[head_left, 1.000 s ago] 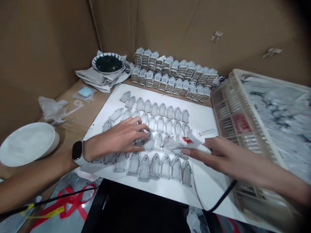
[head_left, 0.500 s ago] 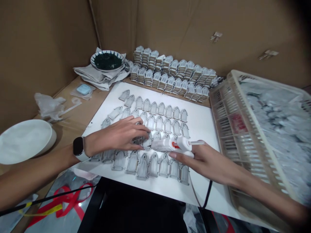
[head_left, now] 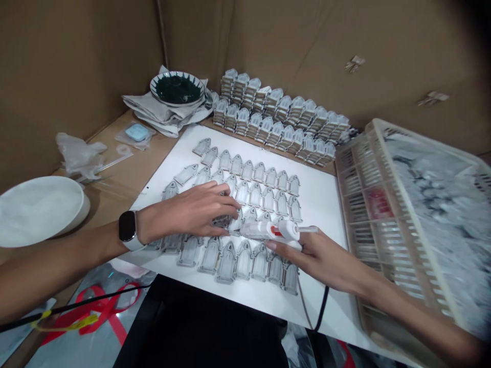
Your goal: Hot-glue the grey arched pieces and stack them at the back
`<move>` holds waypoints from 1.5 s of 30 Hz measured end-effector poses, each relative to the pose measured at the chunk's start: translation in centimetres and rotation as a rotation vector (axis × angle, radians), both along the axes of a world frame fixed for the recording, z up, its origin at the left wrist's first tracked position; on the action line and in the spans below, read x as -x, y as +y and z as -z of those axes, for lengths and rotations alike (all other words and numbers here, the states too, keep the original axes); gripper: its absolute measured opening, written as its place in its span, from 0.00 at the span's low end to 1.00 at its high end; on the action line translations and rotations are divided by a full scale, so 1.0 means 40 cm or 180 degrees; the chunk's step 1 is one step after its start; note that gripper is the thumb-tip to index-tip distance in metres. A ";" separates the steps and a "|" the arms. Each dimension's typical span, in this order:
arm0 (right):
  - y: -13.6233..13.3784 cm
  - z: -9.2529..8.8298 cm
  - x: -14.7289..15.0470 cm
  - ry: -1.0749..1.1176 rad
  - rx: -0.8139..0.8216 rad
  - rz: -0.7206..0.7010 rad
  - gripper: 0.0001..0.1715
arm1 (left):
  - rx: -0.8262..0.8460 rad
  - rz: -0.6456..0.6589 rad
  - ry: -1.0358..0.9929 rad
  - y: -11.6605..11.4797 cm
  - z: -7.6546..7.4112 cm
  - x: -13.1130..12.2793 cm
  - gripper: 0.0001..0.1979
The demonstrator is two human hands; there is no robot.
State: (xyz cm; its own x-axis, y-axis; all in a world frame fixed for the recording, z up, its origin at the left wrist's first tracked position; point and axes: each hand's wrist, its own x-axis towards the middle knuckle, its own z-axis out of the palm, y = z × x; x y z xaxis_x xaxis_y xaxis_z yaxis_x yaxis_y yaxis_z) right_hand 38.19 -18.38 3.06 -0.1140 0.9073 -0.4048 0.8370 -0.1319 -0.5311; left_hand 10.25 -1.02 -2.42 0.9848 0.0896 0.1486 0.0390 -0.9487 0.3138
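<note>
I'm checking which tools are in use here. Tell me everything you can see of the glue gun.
The glue gun is white, plastic-looking, with a red mark on its side. The right hand grips it, holding it nearly level above the grey arch-shaped pieces on the white board, nozzle pointing left toward the fingertips of the left hand. A pale stick juts from its rear; a black cord hangs below the hand.
</note>
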 end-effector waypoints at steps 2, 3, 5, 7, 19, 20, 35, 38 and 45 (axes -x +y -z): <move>-0.001 0.002 -0.003 0.0049 0.0128 -0.0014 0.42 | 0.0010 -0.0011 0.0011 -0.002 -0.004 -0.001 0.17; -0.001 0.004 -0.004 0.0055 0.0170 -0.0007 0.42 | 0.0008 -0.0015 0.0010 -0.002 -0.006 -0.001 0.17; -0.002 0.009 -0.007 0.0001 0.0228 0.0038 0.43 | 0.0001 -0.0022 0.0004 -0.002 -0.007 -0.001 0.17; -0.003 0.012 -0.006 -0.0087 0.0287 0.0081 0.44 | 0.0007 -0.0019 -0.0002 -0.002 -0.006 -0.001 0.17; 0.036 -0.061 0.031 -0.0739 -0.0049 -0.0463 0.42 | 0.0011 -0.0093 0.0026 -0.003 -0.002 -0.005 0.18; 0.049 -0.078 0.039 -0.0838 -0.0093 -0.0604 0.40 | 0.0005 -0.0102 0.0011 -0.004 -0.001 -0.004 0.19; 0.058 -0.185 0.017 -0.1131 -0.0133 -0.0678 0.39 | 0.0058 -0.0227 -0.0147 -0.020 0.007 0.000 0.19; 0.003 -0.166 -0.054 -0.0912 -0.0163 -0.0037 0.44 | 0.0057 -0.0268 -0.0160 -0.024 0.008 -0.007 0.20; -0.079 -0.109 -0.098 -0.0765 -0.0409 0.0487 0.41 | -0.0079 -0.0236 -0.0217 -0.009 0.003 -0.017 0.20</move>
